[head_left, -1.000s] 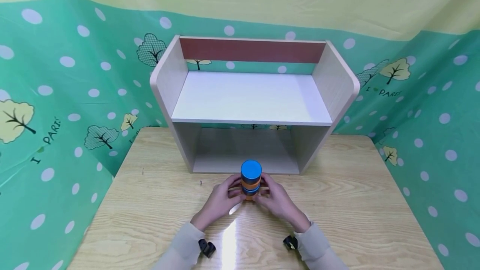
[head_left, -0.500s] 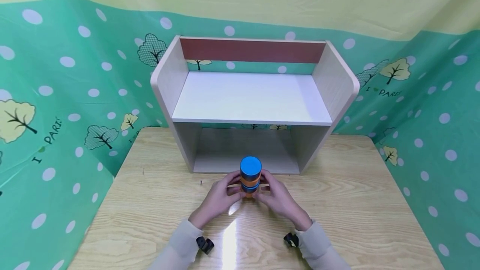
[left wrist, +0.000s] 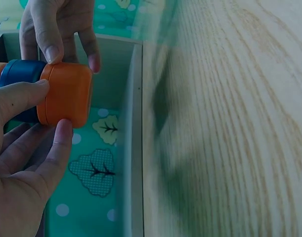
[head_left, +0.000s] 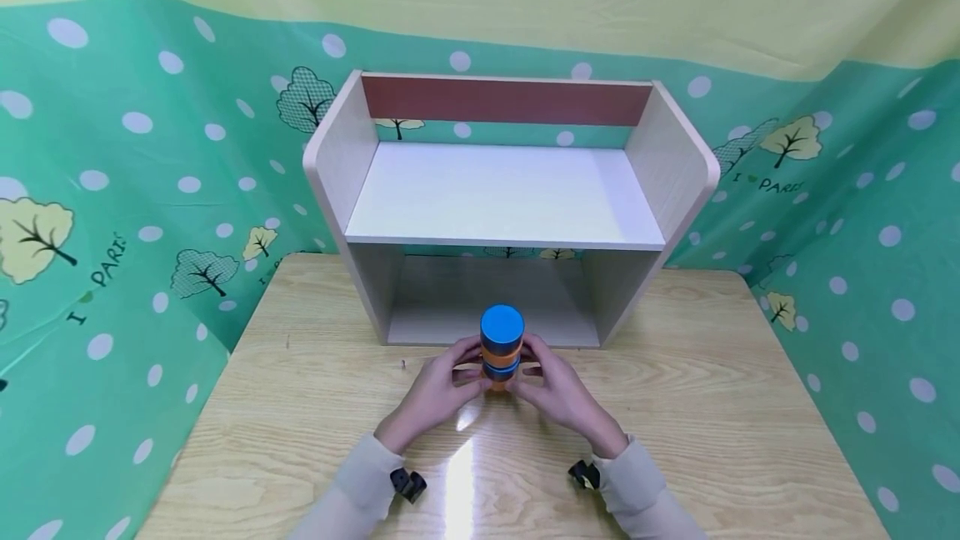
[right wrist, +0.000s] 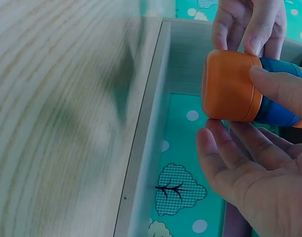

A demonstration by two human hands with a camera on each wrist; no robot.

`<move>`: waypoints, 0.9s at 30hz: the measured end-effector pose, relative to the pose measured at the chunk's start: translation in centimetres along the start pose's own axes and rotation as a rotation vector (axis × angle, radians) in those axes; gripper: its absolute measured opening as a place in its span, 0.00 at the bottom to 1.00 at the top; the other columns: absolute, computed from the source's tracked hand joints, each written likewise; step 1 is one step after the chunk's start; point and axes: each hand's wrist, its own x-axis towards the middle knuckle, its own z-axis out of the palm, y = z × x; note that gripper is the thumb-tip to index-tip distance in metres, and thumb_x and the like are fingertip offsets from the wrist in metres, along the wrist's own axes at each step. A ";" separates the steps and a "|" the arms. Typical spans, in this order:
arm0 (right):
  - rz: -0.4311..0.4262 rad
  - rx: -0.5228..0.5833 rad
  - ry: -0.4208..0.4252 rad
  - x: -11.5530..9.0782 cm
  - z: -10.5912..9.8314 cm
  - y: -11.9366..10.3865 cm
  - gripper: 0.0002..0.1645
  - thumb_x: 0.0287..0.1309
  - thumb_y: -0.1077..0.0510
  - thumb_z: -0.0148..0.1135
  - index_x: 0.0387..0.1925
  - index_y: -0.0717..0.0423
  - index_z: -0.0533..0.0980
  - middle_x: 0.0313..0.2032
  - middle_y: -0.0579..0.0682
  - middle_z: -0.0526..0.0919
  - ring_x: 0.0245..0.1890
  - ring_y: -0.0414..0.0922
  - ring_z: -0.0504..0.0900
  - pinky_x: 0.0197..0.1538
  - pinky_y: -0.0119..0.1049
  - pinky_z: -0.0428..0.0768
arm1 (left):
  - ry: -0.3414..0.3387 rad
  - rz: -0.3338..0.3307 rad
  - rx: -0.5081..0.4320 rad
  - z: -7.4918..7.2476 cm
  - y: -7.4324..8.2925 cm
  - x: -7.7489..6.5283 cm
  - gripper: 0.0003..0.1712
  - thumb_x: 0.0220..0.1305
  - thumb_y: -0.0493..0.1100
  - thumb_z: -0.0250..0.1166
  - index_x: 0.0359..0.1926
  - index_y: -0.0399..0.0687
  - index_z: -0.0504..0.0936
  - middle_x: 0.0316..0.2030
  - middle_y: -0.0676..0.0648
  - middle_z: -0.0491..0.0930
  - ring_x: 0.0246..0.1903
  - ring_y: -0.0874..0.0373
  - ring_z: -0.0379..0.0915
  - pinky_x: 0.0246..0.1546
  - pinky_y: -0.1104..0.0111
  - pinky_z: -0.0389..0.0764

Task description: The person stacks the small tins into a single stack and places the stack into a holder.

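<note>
Jar stack: an upright stack (head_left: 502, 348) in alternating orange and blue bands, blue lid (head_left: 502, 324) on top, rounded orange base (left wrist: 69, 94) at the bottom; held above the worktop (head_left: 712, 407), about midway between its left and right edges.
Left hand: the left hand (head_left: 441, 388) holds the stack's left side, fingers gently curved, thumb and fingers parted only by what they grip.
Right hand: the right hand (head_left: 558, 392) mirrors it on the right side, thumb near the seam above the orange base, fingers bent round.
Shelf unit: a two-level shelf unit (head_left: 504, 194) stands toward the worktop's far edge, between the far corners, just beyond the stack; reddish-brown rail (head_left: 504, 100) across its back.
Wrists: pale sleeves (head_left: 352, 482), each with a small black device (head_left: 408, 485) at the cuff.
Backdrop: green dotted cloth (head_left: 150, 232) with trees, pale yellow above.
</note>
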 end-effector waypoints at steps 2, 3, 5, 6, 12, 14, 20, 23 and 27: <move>-0.006 0.002 0.000 0.0 -0.1 -0.1 0.41 0.60 0.63 0.71 0.71 0.50 0.63 0.61 0.51 0.75 0.59 0.52 0.76 0.58 0.57 0.80 | 0.002 0.018 0.014 0.0 0.0 0.0 0.36 0.63 0.35 0.71 0.70 0.50 0.68 0.64 0.45 0.73 0.61 0.51 0.72 0.56 0.64 0.81; -0.010 0.001 0.001 0.0 -0.1 -0.1 0.41 0.60 0.63 0.71 0.71 0.50 0.63 0.61 0.51 0.75 0.59 0.52 0.76 0.58 0.57 0.80 | 0.003 0.026 0.022 -0.1 0.1 0.0 0.36 0.63 0.35 0.71 0.70 0.50 0.68 0.64 0.45 0.73 0.61 0.51 0.72 0.55 0.65 0.81; -0.014 -0.003 -0.002 0.0 -0.2 -0.1 0.41 0.61 0.62 0.71 0.71 0.50 0.63 0.61 0.51 0.75 0.59 0.53 0.76 0.58 0.57 0.80 | 0.005 0.040 0.033 -0.1 0.2 0.1 0.35 0.63 0.37 0.71 0.70 0.50 0.69 0.63 0.45 0.74 0.60 0.51 0.73 0.54 0.67 0.82; -0.016 -0.003 -0.004 0.0 -0.2 -0.1 0.40 0.61 0.62 0.71 0.71 0.50 0.63 0.61 0.52 0.75 0.59 0.53 0.76 0.58 0.57 0.80 | 0.005 0.044 0.037 -0.2 0.2 0.1 0.35 0.63 0.37 0.71 0.70 0.50 0.69 0.63 0.45 0.74 0.60 0.51 0.73 0.54 0.67 0.82; -0.019 0.002 0.005 0.1 -0.4 -0.7 0.42 0.59 0.63 0.71 0.71 0.50 0.63 0.62 0.52 0.75 0.60 0.54 0.76 0.58 0.57 0.80 | 0.009 0.059 0.057 -0.4 0.8 0.2 0.36 0.63 0.38 0.72 0.70 0.51 0.69 0.62 0.46 0.74 0.59 0.51 0.74 0.53 0.68 0.82; -0.021 -0.001 0.011 0.1 -0.5 -0.9 0.42 0.59 0.63 0.72 0.71 0.50 0.63 0.62 0.52 0.75 0.60 0.54 0.76 0.59 0.58 0.79 | 0.015 0.059 0.058 -0.5 0.9 0.2 0.36 0.63 0.38 0.72 0.70 0.52 0.69 0.62 0.46 0.74 0.59 0.52 0.74 0.53 0.67 0.82; -0.030 0.002 0.011 0.3 -0.7 -1.1 0.42 0.59 0.61 0.72 0.71 0.48 0.63 0.62 0.51 0.74 0.61 0.53 0.75 0.60 0.58 0.78 | 0.029 0.036 0.036 -0.8 1.6 0.3 0.37 0.61 0.36 0.73 0.69 0.50 0.69 0.63 0.46 0.74 0.60 0.52 0.73 0.55 0.62 0.82; -0.037 0.005 0.008 0.3 -0.8 -1.3 0.42 0.59 0.61 0.72 0.71 0.48 0.63 0.62 0.51 0.74 0.61 0.53 0.75 0.60 0.57 0.78 | 0.033 0.027 0.023 -0.8 1.9 0.3 0.37 0.61 0.34 0.72 0.70 0.47 0.69 0.64 0.44 0.73 0.61 0.49 0.73 0.56 0.57 0.81; -0.045 -0.009 0.007 0.3 -1.0 -1.6 0.43 0.60 0.61 0.72 0.72 0.48 0.62 0.63 0.51 0.74 0.61 0.52 0.75 0.60 0.54 0.79 | 0.038 0.013 0.023 -0.8 2.8 0.2 0.38 0.61 0.30 0.71 0.70 0.42 0.68 0.64 0.40 0.72 0.61 0.44 0.72 0.57 0.50 0.80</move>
